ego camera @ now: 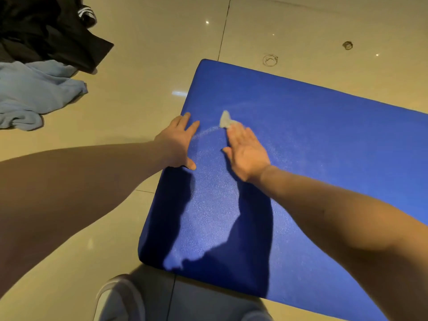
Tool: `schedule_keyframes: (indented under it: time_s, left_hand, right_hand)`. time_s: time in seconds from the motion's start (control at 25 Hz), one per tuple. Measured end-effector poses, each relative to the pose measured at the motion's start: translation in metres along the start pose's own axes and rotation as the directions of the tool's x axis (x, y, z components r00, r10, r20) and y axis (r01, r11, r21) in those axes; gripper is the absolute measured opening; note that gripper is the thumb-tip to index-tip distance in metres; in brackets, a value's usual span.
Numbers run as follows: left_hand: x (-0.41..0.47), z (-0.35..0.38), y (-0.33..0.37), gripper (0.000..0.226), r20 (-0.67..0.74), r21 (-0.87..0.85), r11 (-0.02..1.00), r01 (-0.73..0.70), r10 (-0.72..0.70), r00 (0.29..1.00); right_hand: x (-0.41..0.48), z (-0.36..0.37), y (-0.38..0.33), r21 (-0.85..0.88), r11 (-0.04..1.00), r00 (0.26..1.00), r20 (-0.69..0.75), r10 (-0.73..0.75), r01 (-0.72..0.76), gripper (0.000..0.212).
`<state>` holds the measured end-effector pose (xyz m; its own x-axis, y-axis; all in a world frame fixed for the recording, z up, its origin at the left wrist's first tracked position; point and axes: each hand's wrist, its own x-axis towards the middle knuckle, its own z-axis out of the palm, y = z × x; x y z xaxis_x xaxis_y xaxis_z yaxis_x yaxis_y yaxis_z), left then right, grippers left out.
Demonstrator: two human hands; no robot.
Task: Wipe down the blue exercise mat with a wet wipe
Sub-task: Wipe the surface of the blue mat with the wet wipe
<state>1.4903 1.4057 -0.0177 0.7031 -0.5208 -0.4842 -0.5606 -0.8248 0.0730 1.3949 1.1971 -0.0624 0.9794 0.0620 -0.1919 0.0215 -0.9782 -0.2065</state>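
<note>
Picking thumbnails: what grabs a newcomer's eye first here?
The blue exercise mat spans the centre and right on a beige tiled floor. Both hands lie on its left end: the left hand flat near the edge, the right hand pressing a white wet wipe down. Black clothes and a light-blue garment lie top left.

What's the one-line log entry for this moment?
wiping | right hand presses wet wipe on blue mat | left hand flat at its edge
</note>
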Motion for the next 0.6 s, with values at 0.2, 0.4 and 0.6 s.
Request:
schedule_keyframes:
  time_s: [0.2,0.4,0.6]
  left_hand:
    - [0.015,-0.007,0.0,0.106,0.042,-0.066,0.998,-0.001,0.004,0.999]
    - [0.04,-0.016,-0.008,0.095,-0.096,-0.166,0.984,0.06,-0.077,0.992]
    - [0.06,-0.017,-0.015,0.122,0.033,-0.099,0.995,0.021,-0.017,0.999]
  right_hand:
    - [0.01,-0.018,0.084,-0.105,0.89,0.895,0.014,0.447,-0.443,0.074]
    - [0.039,-0.005,-0.006,0.149,0.96,0.97,-0.029,0.242,-0.236,0.07]
    - [0.044,-0.006,-0.002,0.02,1.0,0.999,0.025,-0.024,0.024,0.066]
